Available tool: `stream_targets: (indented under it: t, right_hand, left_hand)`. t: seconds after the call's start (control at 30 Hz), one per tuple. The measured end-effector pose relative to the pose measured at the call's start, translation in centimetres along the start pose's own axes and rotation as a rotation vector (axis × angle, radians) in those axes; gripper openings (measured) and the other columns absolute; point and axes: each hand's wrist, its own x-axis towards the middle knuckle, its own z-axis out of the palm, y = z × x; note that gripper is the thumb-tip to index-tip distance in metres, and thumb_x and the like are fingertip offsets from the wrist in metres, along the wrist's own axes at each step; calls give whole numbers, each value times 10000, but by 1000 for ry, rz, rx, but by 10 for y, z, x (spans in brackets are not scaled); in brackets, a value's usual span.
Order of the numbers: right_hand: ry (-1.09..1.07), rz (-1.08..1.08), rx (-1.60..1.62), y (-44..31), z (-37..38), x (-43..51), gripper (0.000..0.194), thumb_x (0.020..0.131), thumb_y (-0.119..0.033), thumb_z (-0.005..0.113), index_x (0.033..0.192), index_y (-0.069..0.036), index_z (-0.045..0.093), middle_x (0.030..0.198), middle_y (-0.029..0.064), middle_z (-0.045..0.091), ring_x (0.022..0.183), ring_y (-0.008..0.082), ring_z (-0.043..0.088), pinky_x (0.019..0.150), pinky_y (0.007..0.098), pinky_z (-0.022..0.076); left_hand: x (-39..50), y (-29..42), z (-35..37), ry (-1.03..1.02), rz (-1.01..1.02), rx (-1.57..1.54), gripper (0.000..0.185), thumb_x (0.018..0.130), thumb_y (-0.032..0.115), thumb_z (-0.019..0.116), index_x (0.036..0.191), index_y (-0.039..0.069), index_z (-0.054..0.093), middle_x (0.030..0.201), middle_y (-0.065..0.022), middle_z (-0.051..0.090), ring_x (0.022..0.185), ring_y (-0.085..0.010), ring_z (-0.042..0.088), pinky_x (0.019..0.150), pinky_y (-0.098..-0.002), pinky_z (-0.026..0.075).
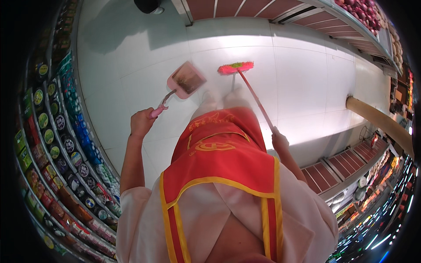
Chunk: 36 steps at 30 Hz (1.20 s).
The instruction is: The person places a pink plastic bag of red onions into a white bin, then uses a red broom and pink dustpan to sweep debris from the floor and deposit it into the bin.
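Note:
My left hand [142,122] is closed around the pink handle of a long-handled dustpan [187,80]. The pan is pink with a toothed rear edge, and dark debris seems to lie inside it. My right hand [280,142] grips the red stick of a broom [251,86]. The broom's head [235,67] has pink-red bristles with a green patch in the middle. It stands to the right of the dustpan, apart from it, over the floor ahead of my feet. Whether the bristles touch the floor I cannot tell.
Pale floor tiles [302,79] surround me. Shelves of packaged goods [65,144] line the left side. A produce stand with red onions [360,13] is at the upper right. A tan pillar [378,115] and another stand [329,174] are on the right. A dark object [147,6] shows at the top.

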Motion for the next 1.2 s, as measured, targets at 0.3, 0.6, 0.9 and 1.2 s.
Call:
stream_targets:
  t: [0.3, 0.6, 0.9, 1.2]
  right_hand:
    - [192, 103, 794, 26, -16, 91, 435, 1012, -428, 432, 1268, -102, 565, 573, 73, 529, 386, 175, 499, 371, 328, 425]
    - [302, -439, 245, 3, 79, 192, 285, 984, -299, 446, 962, -25, 517, 627, 150, 575, 437, 310, 580, 401, 430, 492]
    - [-583, -67, 1424, -156, 74, -54, 231, 988, -279, 477, 1053, -73, 558, 643, 1, 497, 462, 113, 420, 412, 244, 332]
    - [-337, -77, 1197, -170, 45, -168, 401, 987, -438, 533, 1116, -83, 667, 586, -20, 483, 448, 76, 417, 402, 253, 335]
  left_hand:
    - [10, 6, 28, -96, 63, 136, 171, 805, 260, 706, 795, 112, 621, 752, -85, 664, 729, -309, 649, 641, -440, 503]
    - [58, 55, 72, -172, 204, 251, 158, 822, 282, 684, 818, 133, 635, 776, -83, 678, 771, -298, 661, 657, -444, 504]
    - [73, 67, 71, -273, 244, 241, 113, 836, 264, 629, 862, 177, 696, 855, -86, 709, 832, -281, 679, 692, -431, 522]
    - [87, -4, 124, -173, 228, 215, 250, 819, 400, 616, 838, 176, 724, 884, -98, 709, 858, -302, 675, 720, -434, 520]
